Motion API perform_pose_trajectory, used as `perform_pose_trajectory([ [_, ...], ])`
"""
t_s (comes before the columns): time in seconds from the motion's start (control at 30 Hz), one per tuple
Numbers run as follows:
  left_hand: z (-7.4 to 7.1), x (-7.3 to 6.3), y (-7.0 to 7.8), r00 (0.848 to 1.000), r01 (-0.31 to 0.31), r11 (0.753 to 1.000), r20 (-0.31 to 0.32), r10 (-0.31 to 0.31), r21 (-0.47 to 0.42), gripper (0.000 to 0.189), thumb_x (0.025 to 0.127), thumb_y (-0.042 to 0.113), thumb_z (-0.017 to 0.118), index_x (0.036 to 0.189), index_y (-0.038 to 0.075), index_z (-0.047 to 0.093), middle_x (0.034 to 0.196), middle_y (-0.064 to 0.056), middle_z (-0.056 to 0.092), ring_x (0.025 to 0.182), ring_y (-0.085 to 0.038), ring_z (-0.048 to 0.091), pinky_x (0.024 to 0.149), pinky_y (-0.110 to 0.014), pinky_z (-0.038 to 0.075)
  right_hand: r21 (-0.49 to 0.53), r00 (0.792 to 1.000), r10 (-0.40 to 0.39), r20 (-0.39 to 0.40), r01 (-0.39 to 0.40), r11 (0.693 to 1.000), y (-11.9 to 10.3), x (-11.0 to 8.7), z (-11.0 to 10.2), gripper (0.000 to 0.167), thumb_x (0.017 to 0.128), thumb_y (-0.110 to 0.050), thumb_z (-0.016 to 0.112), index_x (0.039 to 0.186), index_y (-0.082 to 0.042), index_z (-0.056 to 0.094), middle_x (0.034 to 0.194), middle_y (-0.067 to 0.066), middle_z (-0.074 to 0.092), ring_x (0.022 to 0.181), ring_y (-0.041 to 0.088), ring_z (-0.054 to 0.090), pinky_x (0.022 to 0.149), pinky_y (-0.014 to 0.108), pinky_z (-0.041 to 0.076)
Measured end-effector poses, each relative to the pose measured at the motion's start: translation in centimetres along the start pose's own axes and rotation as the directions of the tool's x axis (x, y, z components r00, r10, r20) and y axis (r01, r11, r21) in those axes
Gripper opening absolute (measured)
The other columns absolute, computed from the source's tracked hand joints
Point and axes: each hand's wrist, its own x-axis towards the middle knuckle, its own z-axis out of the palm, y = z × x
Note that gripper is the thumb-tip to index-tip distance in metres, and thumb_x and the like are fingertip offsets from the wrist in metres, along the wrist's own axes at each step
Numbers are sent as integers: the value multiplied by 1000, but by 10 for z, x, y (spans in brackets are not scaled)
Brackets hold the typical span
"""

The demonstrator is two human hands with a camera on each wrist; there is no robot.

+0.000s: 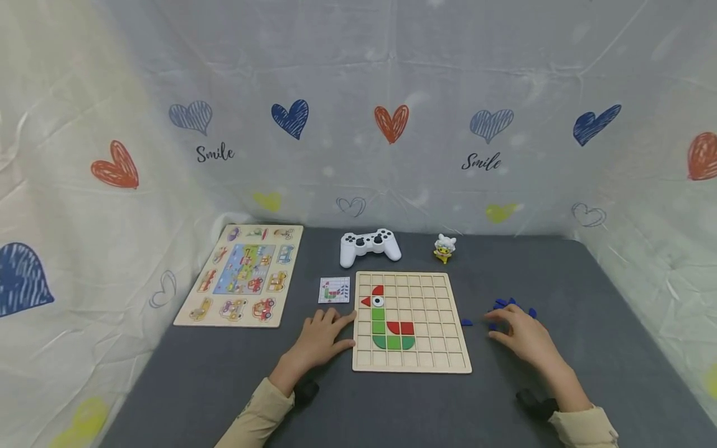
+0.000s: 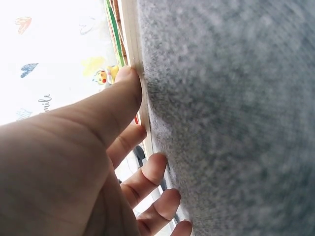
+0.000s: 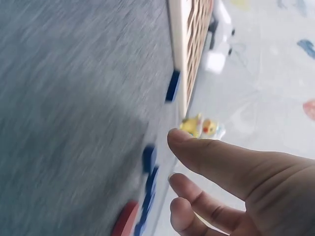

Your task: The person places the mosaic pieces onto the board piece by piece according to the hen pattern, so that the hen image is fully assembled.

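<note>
A wooden grid board [image 1: 439,361] lies mid-table, bearing a bird-like figure of green tiles [image 1: 378,327], red tiles [image 1: 407,328] and an eye tile [image 1: 378,301]. At the board's left edge rests my left hand [image 1: 316,341], its thumb and index fingertip touching the rim and its fingers spread. My right hand [image 1: 525,339] hovers beside several blue pieces [image 1: 532,312], partly hiding them. A gap shows between its thumb and fingers, with nothing held. One blue piece [image 1: 467,322] lies apart, against the board's right edge. In the right wrist view a red piece [image 3: 125,219] lies near the blue ones.
A small pattern card [image 1: 334,290] sits off the board's upper left corner. Behind stand a white game controller [image 1: 370,246] and a small yellow and white figurine [image 1: 444,247]. A wooden picture puzzle [image 1: 238,274] occupies the table's far left. A printed curtain [image 1: 347,180] encloses the back and sides.
</note>
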Motion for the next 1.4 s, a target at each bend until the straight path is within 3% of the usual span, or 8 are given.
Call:
perform_pose_trajectory([
  [0.17,0,1,-1,1000,-4,1000,-2,4,1,60,86,48,59,138,20,47,102,-7,46,86,-21,36,72,-42,32,-34,1000,28,11,-27,999,14,-8,-4,32,75,-17,76,105,-10,68,94,9,57,73,20,56,57,35,42],
  [0.5,0,0,-2,1000,-6,1000,-11,6,-3,60,86,48,59,138,20,47,102,-7,46,86,-21,36,72,-41,31,-43,991,121,49,-119,992,30,-16,-7,32,77,-19,74,106,-9,67,91,9,55,66,15,46,53,31,35],
  [0.8,-1,-1,-1,1000,-6,1000,-10,6,-2,60,86,48,59,137,20,47,101,-6,46,84,-20,35,71,-40,31,-54,986,148,81,-144,988,34,-14,-9,19,78,-17,73,94,-8,68,87,7,60,68,16,54,55,36,42],
  [1.07,-1,-1,0,1000,-1,1000,-2,1,1,60,85,48,59,137,20,48,99,-5,45,83,-19,34,70,-40,30,-55,987,134,85,-129,990,29,-16,-8,18,77,-15,72,93,-9,68,84,4,58,65,13,49,52,33,38],
  [1.4,0,-1,1,1000,2,1000,-2,-2,-7,60,85,47,60,137,20,47,100,-6,45,84,-20,35,71,-40,30,-78,997,62,37,-59,995,9,-13,2,17,76,-15,74,92,-13,68,84,2,60,67,12,53,54,34,41],
])
